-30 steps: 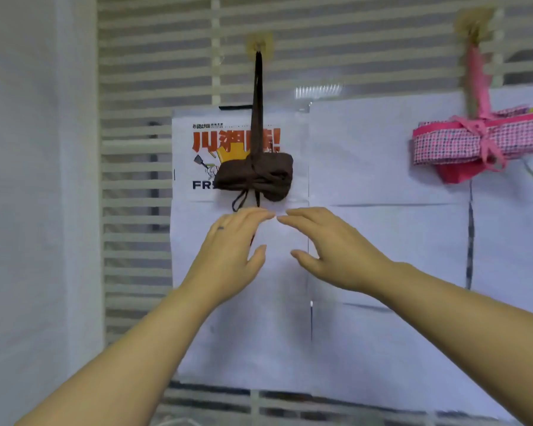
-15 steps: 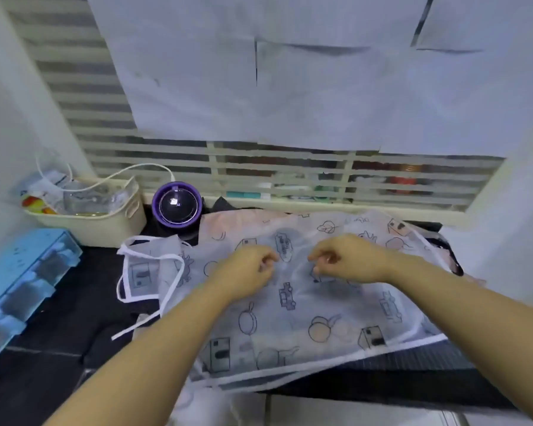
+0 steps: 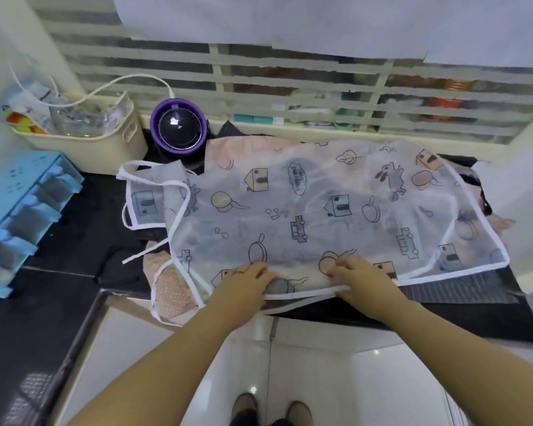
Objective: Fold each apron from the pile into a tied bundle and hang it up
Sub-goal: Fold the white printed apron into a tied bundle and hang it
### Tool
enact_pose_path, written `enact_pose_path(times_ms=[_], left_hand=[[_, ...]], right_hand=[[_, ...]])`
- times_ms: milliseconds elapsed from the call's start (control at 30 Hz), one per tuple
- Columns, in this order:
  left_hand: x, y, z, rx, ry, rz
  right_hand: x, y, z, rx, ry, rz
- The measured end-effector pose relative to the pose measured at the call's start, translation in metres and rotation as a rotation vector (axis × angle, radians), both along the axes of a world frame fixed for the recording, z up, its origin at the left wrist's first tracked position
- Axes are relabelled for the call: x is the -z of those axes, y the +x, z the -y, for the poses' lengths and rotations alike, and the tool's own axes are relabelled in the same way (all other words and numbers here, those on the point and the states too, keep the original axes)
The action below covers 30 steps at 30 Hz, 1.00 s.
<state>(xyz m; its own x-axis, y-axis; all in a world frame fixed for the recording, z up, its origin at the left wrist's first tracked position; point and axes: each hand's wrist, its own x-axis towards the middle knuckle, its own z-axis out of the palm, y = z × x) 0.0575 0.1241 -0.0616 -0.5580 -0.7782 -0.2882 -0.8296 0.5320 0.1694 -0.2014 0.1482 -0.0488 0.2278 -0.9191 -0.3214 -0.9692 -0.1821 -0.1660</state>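
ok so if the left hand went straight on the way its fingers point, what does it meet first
Most likely the right hand: the left hand points rightward along the near hem of the sheer cartoon-print apron, which lies under both hands. Depth is hard to judge.

Black surface [image 3: 83, 229]: cream plastic basket [image 3: 99, 149], round purple device [image 3: 178, 126] at back-left; blue plastic drawer unit [image 3: 19, 204] left. Fabric pile [image 3: 170, 284] centre, translucent cartoon-print apron [image 3: 320, 210] on top.
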Motion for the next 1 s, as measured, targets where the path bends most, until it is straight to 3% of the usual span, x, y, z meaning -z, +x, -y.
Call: enact_pose_path(times_ms=[167, 300, 433, 667, 800, 933, 1000], left_hand=[[-0.001, 0.008, 0.010, -0.123, 0.003, -0.060], [-0.040, 0.004, 0.034, -0.223, -0.087, -0.147], [-0.117, -0.004, 0.056, -0.138, -0.302, -0.284], [-0.267, -0.037, 0.098, -0.073, -0.618, -0.378], [-0.330, -0.050, 0.104, -0.109, -0.783, -0.377], [-0.341, -0.052, 0.087, -0.017, -1.015, -0.498], [-0.324, -0.048, 0.076, 0.024, -1.028, -0.489]], right_hand=[[-0.003, -0.006, 0.008, 0.074, -0.032, 0.050], [-0.047, -0.016, 0.021, 0.201, -0.176, 0.206], [-0.126, -0.028, 0.034, 0.192, -0.304, 0.281], [-0.281, -0.046, 0.050, 0.186, -0.634, 0.233], [-0.330, -0.062, 0.050, 0.174, -0.781, 0.178], [-0.338, -0.075, 0.037, 0.150, -0.950, 0.173], [-0.328, -0.080, 0.028, 0.106, -0.881, 0.161]])
